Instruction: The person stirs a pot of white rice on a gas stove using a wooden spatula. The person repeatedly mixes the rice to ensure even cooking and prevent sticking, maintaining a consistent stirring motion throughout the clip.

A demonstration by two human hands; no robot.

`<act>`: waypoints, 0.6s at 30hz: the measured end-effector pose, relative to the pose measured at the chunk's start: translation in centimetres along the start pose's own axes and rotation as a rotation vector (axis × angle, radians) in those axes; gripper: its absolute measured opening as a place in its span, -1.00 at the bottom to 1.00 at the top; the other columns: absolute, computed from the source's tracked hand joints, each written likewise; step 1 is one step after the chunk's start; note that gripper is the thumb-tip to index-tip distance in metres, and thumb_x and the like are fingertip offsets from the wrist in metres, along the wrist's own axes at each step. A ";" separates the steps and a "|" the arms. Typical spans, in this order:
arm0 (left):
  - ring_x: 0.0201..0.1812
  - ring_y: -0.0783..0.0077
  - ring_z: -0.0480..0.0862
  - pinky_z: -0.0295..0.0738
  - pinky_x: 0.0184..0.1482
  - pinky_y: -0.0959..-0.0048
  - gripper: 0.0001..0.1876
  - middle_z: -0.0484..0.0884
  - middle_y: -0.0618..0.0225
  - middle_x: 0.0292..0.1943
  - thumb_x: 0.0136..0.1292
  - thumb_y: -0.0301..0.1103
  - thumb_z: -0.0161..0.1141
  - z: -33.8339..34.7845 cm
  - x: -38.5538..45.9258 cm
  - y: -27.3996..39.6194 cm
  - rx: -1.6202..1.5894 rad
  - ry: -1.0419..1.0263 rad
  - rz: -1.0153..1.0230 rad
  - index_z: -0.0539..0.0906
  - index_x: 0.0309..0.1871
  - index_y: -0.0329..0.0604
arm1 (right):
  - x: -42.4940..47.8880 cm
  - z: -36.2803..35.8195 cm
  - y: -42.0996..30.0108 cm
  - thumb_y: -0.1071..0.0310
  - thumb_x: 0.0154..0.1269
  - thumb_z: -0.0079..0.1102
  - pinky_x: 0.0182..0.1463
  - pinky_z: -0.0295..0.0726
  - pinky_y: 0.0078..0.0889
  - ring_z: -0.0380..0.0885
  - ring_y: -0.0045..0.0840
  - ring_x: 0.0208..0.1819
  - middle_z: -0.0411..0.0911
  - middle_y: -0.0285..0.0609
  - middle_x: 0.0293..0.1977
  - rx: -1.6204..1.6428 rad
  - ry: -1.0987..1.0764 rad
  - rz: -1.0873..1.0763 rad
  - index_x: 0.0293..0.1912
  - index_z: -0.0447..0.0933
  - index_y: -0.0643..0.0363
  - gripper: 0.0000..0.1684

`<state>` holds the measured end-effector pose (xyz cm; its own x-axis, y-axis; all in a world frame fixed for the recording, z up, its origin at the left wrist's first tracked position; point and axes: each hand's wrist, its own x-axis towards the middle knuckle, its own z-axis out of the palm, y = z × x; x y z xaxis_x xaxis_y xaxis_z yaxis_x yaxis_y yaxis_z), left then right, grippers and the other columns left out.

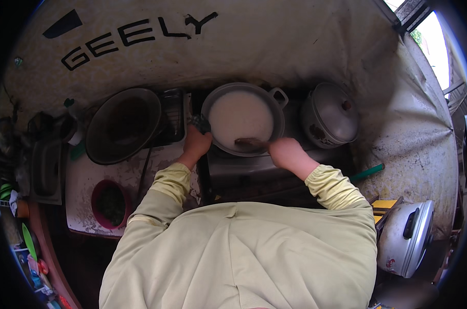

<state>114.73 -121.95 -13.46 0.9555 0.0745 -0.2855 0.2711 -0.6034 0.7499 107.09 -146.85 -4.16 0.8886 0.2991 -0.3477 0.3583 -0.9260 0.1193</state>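
Note:
A wide metal pot (281, 123) holding a white liquid (241, 116) stands on the stove (237, 166) in front of me. With a dark cloth (201, 123) between, my left hand (196, 146) grips the pot's left side, where the handle is hidden. My right hand (289, 153) is closed around a brown spatula or spoon (252, 142), probably wooden. Its blade dips into the liquid near the pot's front rim. The pot's other handle (279, 97) shows at the upper right, untouched.
Right of the pot stands a lidded metal pot (330, 116); left, a large dark wok (123, 125). A red bowl of greens (110, 204) sits on the worn white tabletop (79, 193). A rice cooker (403, 239) is at my right. A lettered tarp (256, 42) hangs behind the stove.

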 end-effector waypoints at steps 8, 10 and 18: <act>0.05 -0.03 0.45 0.32 0.07 0.24 -0.36 0.44 -0.12 0.00 0.00 -0.21 0.09 -0.8 -0.7 0.4 0.029 -0.018 0.020 0.19 0.12 -0.37 | 3.8 2.5 -3.3 0.44 0.11 -0.09 -0.36 0.55 -0.21 0.56 -0.19 -0.42 0.52 -0.04 -0.41 0.135 0.172 0.152 0.22 0.15 -0.15 -0.36; 0.05 -0.03 0.44 0.31 0.08 0.25 -0.36 0.44 -0.11 0.01 0.00 -0.21 0.09 -0.8 -0.5 0.4 0.023 -0.039 0.016 0.18 0.13 -0.37 | 5.2 2.4 -2.9 0.43 0.17 -0.18 -0.34 0.57 -0.19 0.58 -0.21 -0.38 0.53 -0.03 -0.37 0.132 0.159 0.181 0.16 0.25 -0.04 -0.48; 0.07 -0.01 0.43 0.31 0.08 0.26 -0.37 0.43 -0.10 0.01 -0.01 -0.21 0.09 -0.2 1.4 -1.6 0.034 -0.071 0.062 0.21 0.12 -0.36 | 5.4 -0.1 1.1 0.42 0.14 -0.12 -0.24 0.54 -0.20 0.55 -0.22 -0.27 0.53 0.00 -0.33 0.092 0.027 0.195 0.20 0.22 -0.13 -0.42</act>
<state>115.67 -120.73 -14.88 0.9593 -0.0192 -0.2817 0.2068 -0.6316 0.7472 112.29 -146.24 -5.86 0.9464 0.1167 -0.3013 0.1519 -0.9837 0.0961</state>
